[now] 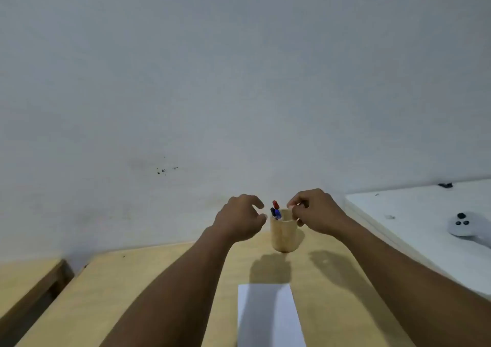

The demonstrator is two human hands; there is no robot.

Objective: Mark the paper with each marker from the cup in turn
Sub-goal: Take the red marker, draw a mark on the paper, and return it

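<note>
At the far left, a second light wooden surface (24, 280) stands apart from the main light wooden table (159, 280), with a dark gap between them. Behind both is a plain pale grey wall (239, 67) with a few small dark specks.

The left hand (240, 219) is raised just to the left of the cup. Its fingers are curled but loose, the thumb and fingers apart, and they hold nothing.

In the middle stands a round pale wooden cup (283, 233), upright on the table, near the wall. Three markers stand inside it and lean to the left: a red-capped marker (275, 204) reaches highest, a blue-capped marker (278, 213) is just below it, and a dark, almost black marker (272, 212) is beside them. Only their caps show above the rim. In front of the cup, nearer to the person, lies a white sheet of paper (268, 317), flat on the table, and no marks are visible on it.

The right hand (314, 211) is at the right side of the cup's rim. Its fingertips are pinched close together; whether they touch the rim I cannot tell.

At the right is a white table (425, 208), and on it rests a white controller with dark buttons (465, 225).
</note>
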